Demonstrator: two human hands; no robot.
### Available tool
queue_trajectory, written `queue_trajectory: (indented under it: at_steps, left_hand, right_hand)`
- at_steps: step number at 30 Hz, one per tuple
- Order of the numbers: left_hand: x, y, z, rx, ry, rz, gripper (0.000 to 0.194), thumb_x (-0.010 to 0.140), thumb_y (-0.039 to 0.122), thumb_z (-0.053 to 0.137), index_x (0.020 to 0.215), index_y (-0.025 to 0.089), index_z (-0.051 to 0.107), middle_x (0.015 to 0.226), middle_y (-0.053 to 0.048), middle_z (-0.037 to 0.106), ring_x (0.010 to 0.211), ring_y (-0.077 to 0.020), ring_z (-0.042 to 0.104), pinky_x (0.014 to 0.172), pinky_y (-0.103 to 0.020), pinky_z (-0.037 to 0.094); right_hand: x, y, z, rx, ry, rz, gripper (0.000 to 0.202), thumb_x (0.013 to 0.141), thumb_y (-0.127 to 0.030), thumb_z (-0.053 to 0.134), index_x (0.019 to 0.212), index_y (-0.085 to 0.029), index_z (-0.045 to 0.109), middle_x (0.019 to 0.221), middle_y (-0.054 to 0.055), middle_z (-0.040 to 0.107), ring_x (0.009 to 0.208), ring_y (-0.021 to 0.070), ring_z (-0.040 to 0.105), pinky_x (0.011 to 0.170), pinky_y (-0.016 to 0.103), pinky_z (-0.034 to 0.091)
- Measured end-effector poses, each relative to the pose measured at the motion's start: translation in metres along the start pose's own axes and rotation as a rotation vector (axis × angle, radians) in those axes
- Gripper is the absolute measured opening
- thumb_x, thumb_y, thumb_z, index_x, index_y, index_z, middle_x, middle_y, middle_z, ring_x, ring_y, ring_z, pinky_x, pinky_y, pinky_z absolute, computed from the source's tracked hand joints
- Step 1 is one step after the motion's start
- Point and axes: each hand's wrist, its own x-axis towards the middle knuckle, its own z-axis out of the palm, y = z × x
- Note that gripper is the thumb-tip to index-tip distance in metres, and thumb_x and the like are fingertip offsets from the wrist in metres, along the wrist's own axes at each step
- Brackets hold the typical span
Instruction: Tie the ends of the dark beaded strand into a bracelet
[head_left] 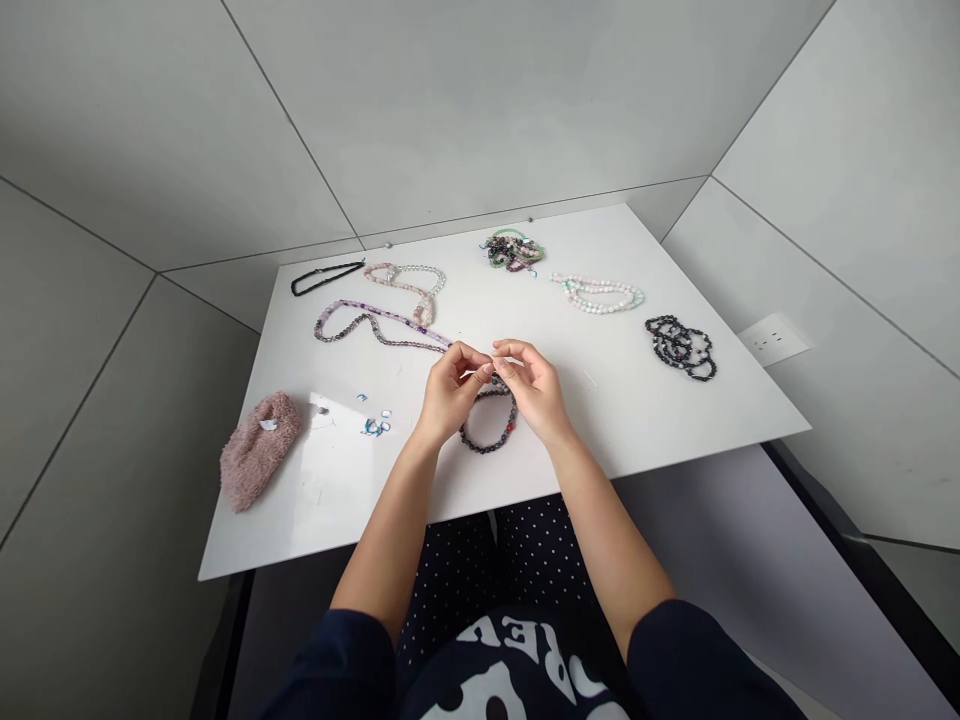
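My left hand (454,386) and my right hand (531,384) meet over the middle of the white table. Both have thumb and forefinger pinched together at the upper end of a dark beaded strand (486,450), too small there to make out in detail. The strand's loop, with a few red beads on its right side, lies on the table below my fingers. Just beyond my left hand ends a long strand of purple and grey beads (379,335), partly hidden by the fingers.
The white table (637,430) also bears a pink fuzzy item (261,452), small blue-and-white scraps (376,426), a black strand (326,275), a pink and clear strand (405,285), a mixed bead pile (514,250), a white-pink strand (600,296) and black bracelets (679,346). Walls stand behind.
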Motion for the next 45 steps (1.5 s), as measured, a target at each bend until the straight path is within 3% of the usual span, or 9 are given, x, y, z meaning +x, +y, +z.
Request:
queue_trajectory:
  at_steps: [5,10,13,20,30,45]
  left_hand:
    - [0.0009,0.0018,-0.0038,-0.080,0.088,-0.027,0.029,0.077,0.038,0.081,0.084,0.017,0.063,0.084,-0.004,0.070,0.078,-0.0128,0.065,0.075,-0.028,0.054]
    - [0.0006,0.0029,-0.0047,-0.135,0.145,-0.038,0.029,0.075,0.038,0.083,0.082,0.017,0.064,0.085,-0.005,0.072,0.082,-0.0148,0.069,0.080,-0.031,0.056]
    - [0.0004,0.0043,-0.0039,-0.125,0.150,-0.036,0.029,0.073,0.037,0.085,0.082,0.017,0.065,0.085,-0.005,0.073,0.083,-0.0158,0.070,0.079,-0.030,0.057]
    - [-0.0009,0.0058,-0.0024,-0.089,0.148,-0.017,0.029,0.073,0.037,0.085,0.083,0.017,0.067,0.088,-0.007,0.076,0.088,-0.0189,0.073,0.080,-0.033,0.059]
    - [-0.0005,0.0089,-0.0008,0.043,0.298,0.097,0.023,0.079,0.035,0.080,0.086,0.017,0.067,0.093,-0.006,0.075,0.075,-0.0130,0.068,0.075,-0.030,0.057]
    - [-0.0015,0.0074,0.0011,0.074,0.220,0.161,0.023,0.084,0.038,0.075,0.089,0.018,0.064,0.093,-0.007,0.071,0.082,-0.0147,0.067,0.080,-0.031,0.055]
  right_hand:
    - [0.0012,-0.0023,0.0000,-0.017,0.029,0.081,0.030,0.086,-0.048,0.069,0.104,-0.025,0.069,0.116,0.007,0.071,0.112,0.0228,0.064,0.096,0.038,0.053]
    - [-0.0008,-0.0024,0.0006,-0.079,-0.092,0.108,0.028,0.084,-0.047,0.070,0.098,-0.023,0.075,0.105,0.006,0.076,0.103,0.0234,0.069,0.096,0.041,0.052]
    - [-0.0021,-0.0012,0.0017,-0.115,-0.087,0.085,0.024,0.082,-0.044,0.073,0.093,-0.023,0.076,0.098,0.006,0.077,0.099,0.0230,0.069,0.096,0.041,0.051]
    - [-0.0016,0.0001,0.0033,-0.062,-0.077,0.070,0.024,0.083,-0.045,0.071,0.084,-0.021,0.070,0.085,0.003,0.071,0.085,0.0183,0.066,0.086,0.036,0.052]
    - [-0.0014,-0.0058,0.0034,-0.006,-0.082,0.184,0.028,0.080,-0.047,0.073,0.082,-0.020,0.067,0.080,0.002,0.066,0.079,0.0159,0.060,0.080,0.032,0.050]
    - [-0.0024,0.0013,0.0046,-0.095,-0.156,0.137,0.027,0.087,-0.048,0.065,0.087,-0.021,0.065,0.086,0.002,0.068,0.081,0.0160,0.062,0.079,0.031,0.049]
